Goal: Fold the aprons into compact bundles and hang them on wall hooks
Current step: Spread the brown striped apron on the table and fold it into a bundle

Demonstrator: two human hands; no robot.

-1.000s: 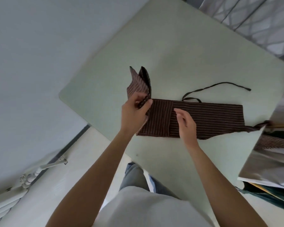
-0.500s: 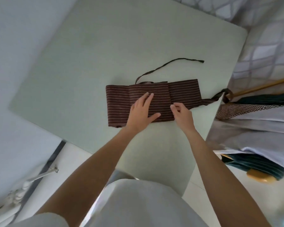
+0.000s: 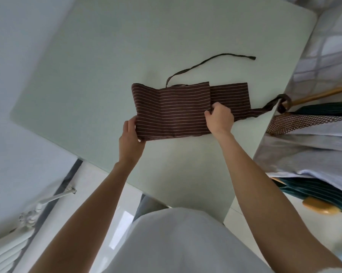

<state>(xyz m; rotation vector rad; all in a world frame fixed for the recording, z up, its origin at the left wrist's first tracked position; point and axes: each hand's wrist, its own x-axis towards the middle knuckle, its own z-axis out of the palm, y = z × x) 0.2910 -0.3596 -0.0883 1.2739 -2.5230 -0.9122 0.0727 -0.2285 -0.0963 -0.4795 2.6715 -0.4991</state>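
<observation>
The striped apron [image 3: 178,111] lies folded at centre frame on the table [image 3: 107,66] — the left hand [image 3: 131,138] pinches its lower-left corner, the right hand [image 3: 219,118] grips the fold edge; a strap [image 3: 209,63] trails above.

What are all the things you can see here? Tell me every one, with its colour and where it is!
apron: one, brown with thin white stripes, folded into a long band in the middle of the table
apron ties: two seen, dark brown; one curls across the table behind the apron, the other trails off the table's right edge
table: one, pale green, fills most of the view
pile of other fabrics: one, grey, brown checked and dark green striped, right of the table
wooden rod: one, tan, right edge, above the pile
radiator pipes: white, lower left by the wall
left hand: one, grips the apron's near left corner
right hand: one, fingers curled on the apron's fold edge
</observation>
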